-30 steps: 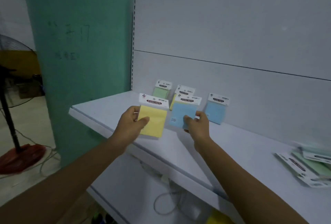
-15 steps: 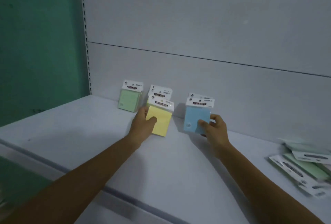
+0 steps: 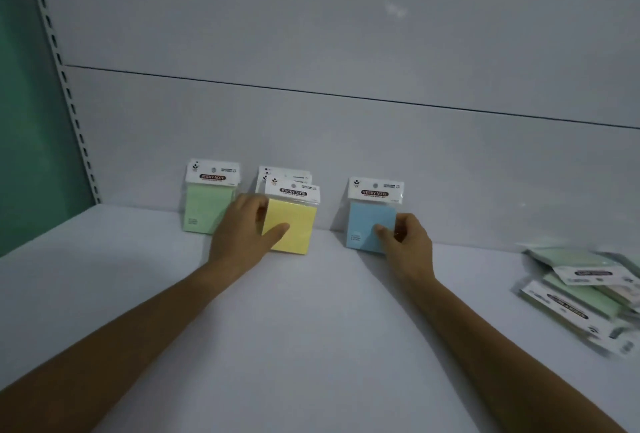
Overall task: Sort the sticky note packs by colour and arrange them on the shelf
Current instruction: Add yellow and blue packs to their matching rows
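My left hand (image 3: 244, 231) grips a yellow sticky note pack (image 3: 294, 224) by its left edge, standing it upright in front of another yellow pack (image 3: 284, 174) at the shelf's back wall. Over to the right, my right hand (image 3: 405, 242) pinches the lower right corner of a blue sticky note pack (image 3: 369, 221), which stands upright against the wall and hides whatever is behind it. A green pack (image 3: 204, 207) leans on the wall at the far left of the row.
The white shelf (image 3: 311, 328) stretches toward me. A loose heap of green packs (image 3: 585, 290) lies flat at its right edge. A perforated upright (image 3: 65, 86) and a teal wall (image 3: 24, 120) bound the left side.
Both hands pushed their packs back against the wall, yellow onto the yellow stack, blue onto the blue one. The camera moved closer to the shelf.
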{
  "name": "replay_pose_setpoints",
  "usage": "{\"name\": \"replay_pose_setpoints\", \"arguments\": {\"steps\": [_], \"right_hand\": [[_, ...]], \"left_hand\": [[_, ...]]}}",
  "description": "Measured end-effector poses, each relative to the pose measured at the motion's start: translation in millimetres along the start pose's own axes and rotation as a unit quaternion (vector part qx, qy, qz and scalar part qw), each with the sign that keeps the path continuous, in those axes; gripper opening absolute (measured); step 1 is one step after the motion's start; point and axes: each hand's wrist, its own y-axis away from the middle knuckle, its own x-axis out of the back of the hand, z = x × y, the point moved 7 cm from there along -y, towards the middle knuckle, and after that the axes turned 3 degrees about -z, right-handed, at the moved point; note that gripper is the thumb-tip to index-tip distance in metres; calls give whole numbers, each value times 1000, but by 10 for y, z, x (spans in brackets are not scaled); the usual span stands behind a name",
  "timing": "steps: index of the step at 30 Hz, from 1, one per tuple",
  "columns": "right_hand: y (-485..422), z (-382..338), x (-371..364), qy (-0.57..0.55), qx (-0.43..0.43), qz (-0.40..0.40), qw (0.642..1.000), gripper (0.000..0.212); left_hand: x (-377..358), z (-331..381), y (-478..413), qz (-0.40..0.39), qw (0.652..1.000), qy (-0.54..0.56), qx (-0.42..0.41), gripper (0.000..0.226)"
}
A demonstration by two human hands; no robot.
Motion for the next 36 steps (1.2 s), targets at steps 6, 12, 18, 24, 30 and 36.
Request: {"name": "replay_pose_setpoints", "arguments": {"steps": [6, 12, 18, 24, 30, 36], "right_hand": [[-34, 12, -17, 56, 38, 24, 997, 31], [-16, 34, -43, 13, 4, 2, 1000, 43], [-19, 57, -113, 36, -13, -32, 999, 51], [-54, 64, -135, 62, -9, -32, 998, 49], [-88, 99, -135, 84, -12, -26, 996, 50], [-63, 72, -142, 97, -9, -37, 995, 52]], "left_hand": [[-108, -110, -27, 14, 996, 78, 41, 34], [-134, -213, -9, 52, 996, 69, 36, 37], [-169, -231, -37, 39, 978, 198, 55, 64], [-214, -288, -41, 18, 976, 208, 56, 61], [-260, -342, -42, -5, 978, 180, 103, 33], [-266, -370, -48, -14, 970, 205, 132, 35]]}}
